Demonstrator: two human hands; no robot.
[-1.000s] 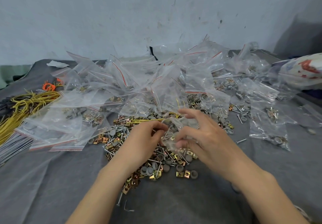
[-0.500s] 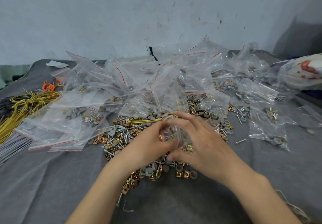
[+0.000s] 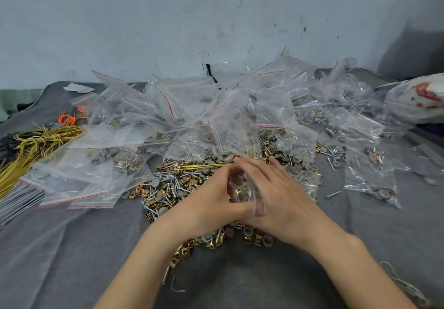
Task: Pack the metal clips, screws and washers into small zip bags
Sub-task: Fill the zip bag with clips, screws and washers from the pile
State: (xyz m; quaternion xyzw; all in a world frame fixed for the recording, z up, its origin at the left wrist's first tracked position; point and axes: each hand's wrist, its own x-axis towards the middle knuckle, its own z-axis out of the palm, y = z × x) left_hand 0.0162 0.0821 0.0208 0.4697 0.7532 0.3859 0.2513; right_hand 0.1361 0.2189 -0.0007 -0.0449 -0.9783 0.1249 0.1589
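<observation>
Centre of the grey cloth (image 3: pixel 72 248), over the loose pile (image 3: pixel 182 188) of clips, screws and washers: both hands have closed in on one small zip bag (image 3: pixel 242 188); a second ago they sat slightly apart with the right fingers splayed over it; now left hand (image 3: pixel 211 203) and right hand (image 3: pixel 283 195) touch, with the bag squeezed between them; left fingers curl round its left side; right thumb presses its near edge; right fingers lie together over the top; one gold clip (image 3: pixel 237 189) shows through the plastic, rest of the contents hidden; my read: loading is done or nearly done, and this is the pinch to close the zip; can't tell if the strip is actually sealed.

Around: filled bags (image 3: pixel 192 116) heaped far and left of the pile; side cluster of bags (image 3: pixel 370 176) on the right; yellow wires (image 3: pixel 36 145) bundled far left, orange tie (image 3: pixel 66 119) beside them; one wire strand (image 3: pixel 204 165) lies across the pile just left of the fingertips; stray screw (image 3: pixel 332 194) alone on the cloth right of the right hand; printed bag (image 3: pixel 418 99) far right.

In the way: plenty of loose stock left, so I'd call the task mid-run; the heap crowds the far side, so a finished bag would have to land on other bags or on near cloth; the wire strand could snag on the next scoop.
</observation>
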